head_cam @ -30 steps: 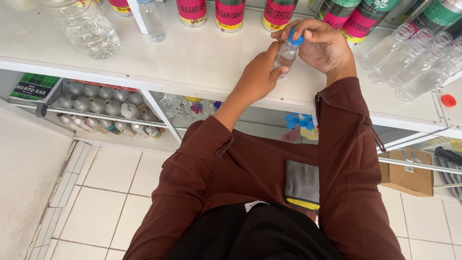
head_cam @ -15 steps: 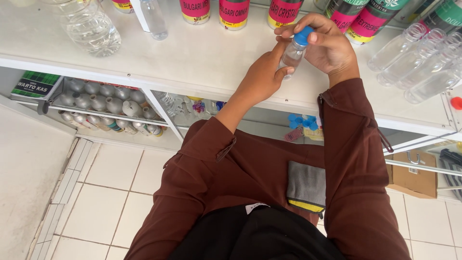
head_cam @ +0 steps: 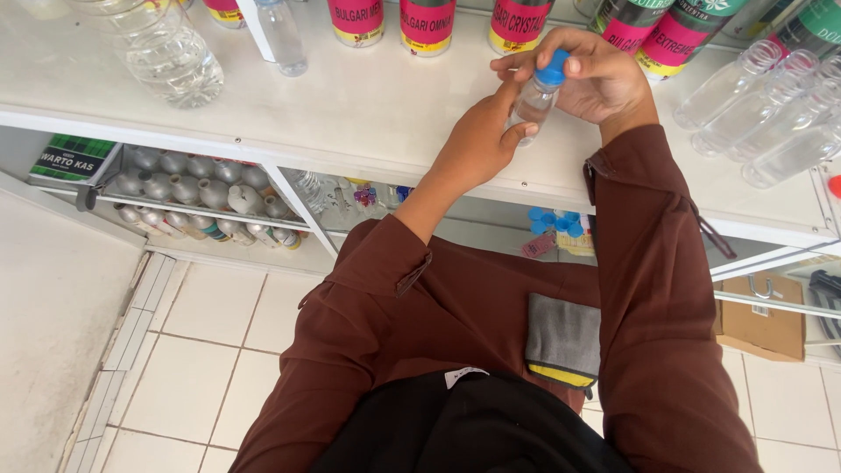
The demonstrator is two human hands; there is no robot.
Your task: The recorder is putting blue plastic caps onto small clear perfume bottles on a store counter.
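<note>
Above the white counter [head_cam: 368, 114], the left hand [head_cam: 477, 140] grips a small clear bottle [head_cam: 532, 101] while the right hand [head_cam: 600, 79] pinches its blue cap [head_cam: 552, 67]; keeping the bottle upright and steady should help the cap turn cleanly.

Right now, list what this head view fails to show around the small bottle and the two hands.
- Small clear bottle: its base is hidden by the left hand, so the liquid level is unclear.
- Blue cap: the right hand covers part of it; seated or loose cannot be told.
- Tall cans at the back: tops cut off by the upper edge.
- Empty clear bottles: cut off by the right edge.
</note>
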